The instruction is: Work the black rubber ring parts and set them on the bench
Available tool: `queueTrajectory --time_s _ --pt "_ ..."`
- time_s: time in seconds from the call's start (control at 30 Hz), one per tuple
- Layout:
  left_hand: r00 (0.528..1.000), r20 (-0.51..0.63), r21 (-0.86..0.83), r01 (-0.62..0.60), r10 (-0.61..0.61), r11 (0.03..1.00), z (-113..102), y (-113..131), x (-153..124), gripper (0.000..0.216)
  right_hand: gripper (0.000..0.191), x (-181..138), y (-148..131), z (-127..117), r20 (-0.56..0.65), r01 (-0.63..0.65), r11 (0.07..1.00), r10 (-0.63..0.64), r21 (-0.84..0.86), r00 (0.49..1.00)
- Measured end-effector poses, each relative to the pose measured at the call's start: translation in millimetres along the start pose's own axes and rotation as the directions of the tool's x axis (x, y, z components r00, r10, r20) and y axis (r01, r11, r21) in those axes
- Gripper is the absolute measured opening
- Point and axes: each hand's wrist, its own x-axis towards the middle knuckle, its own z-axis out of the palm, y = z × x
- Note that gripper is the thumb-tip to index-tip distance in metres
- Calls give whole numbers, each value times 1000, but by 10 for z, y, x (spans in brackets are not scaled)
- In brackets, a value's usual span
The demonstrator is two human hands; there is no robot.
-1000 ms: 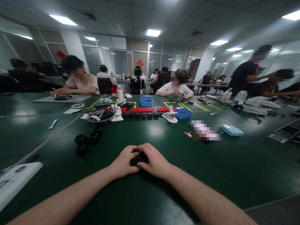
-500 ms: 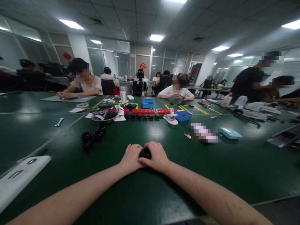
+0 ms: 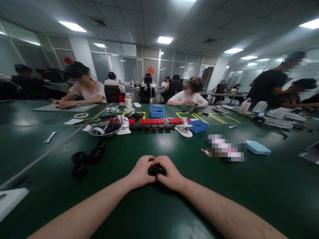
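Note:
In the head view a glossy black ring-shaped piece [image 3: 157, 170] rests low at the green tabletop, between my two hands. My left hand [image 3: 143, 171] curls round its left side, with part of the piece hidden by the fingers. From the right, my right hand [image 3: 169, 170] wraps over it, fingers across the top and thumb along the near side. Off to the left stand several similar black round pieces, among them a near one [image 3: 79, 171] and a far one [image 3: 100, 147]. Their exact kind is hard to make out.
Beyond my hands lie red blocks [image 3: 152, 121], a white clamp [image 3: 184, 127], blue bins [image 3: 157, 112] and a bowl of cables [image 3: 104, 128]. A wrench [image 3: 51, 137] lies left, a light-blue case [image 3: 258, 147] right. Other people sit across the green table [image 3: 124, 215].
My view has shifted, so the nearby table items appear larger and spread farther outward. Both hands stay on the black piece, and more of it shows between them.

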Motion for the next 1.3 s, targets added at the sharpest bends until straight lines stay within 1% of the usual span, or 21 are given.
queueTrajectory --time_s 0.07,0.17,0.23,0.4,0.53,0.67,0.73,0.83,0.9,0.93,1.0,1.07,1.17,1.3 --pt "1000 6 -15 1 -1 1000 0 3 -14 54 32 -5 -5 1 -10 -10 1000 10 29 1000" --pt "1000 -9 -35 8 -9 999 -2 19 -31 69 32 -14 4 9 -48 -51 997 53 51 997" --pt "999 -36 -41 26 -28 999 -4 33 -42 71 32 -21 20 21 -78 -90 994 94 55 992" --pt "994 -85 -31 68 -70 997 6 85 -54 52 29 -27 42 61 -79 -194 980 196 36 977" --pt "994 -83 -26 71 -73 997 15 107 -38 38 27 -13 11 60 -84 -218 975 220 31 972" --pt "999 -33 -69 32 -34 997 -17 67 -17 42 27 -6 -25 31 -78 -178 983 181 52 980" --pt "1000 10 -99 0 1 995 -39 31 -11 44 31 -6 -40 10 -52 -130 989 134 75 990" --pt "997 62 -129 -31 39 991 -54 -13 -10 41 33 -5 -72 -25 -3 -34 992 35 119 999" --pt "996 81 -137 -33 45 990 -51 -29 -15 45 32 -5 -99 -43 16 14 990 -17 139 1000" --pt "995 86 -139 -31 43 990 -48 -32 -17 51 32 -7 -112 -48 16 21 990 -23 137 1000" --pt "996 85 -139 -23 35 990 -44 -26 -22 61 35 -15 -126 -47 -7 -9 994 9 110 1000" --pt "997 70 -137 -13 22 991 -45 -6 -27 63 38 -25 -119 -32 -48 -69 995 73 72 996" --pt "1000 21 -128 10 -7 992 -45 36 -32 59 32 -33 -79 2 -103 -155 987 158 34 982" --pt "999 -34 -111 24 -28 994 -25 71 -28 49 31 -21 -36 38 -133 -238 971 235 -2 963"
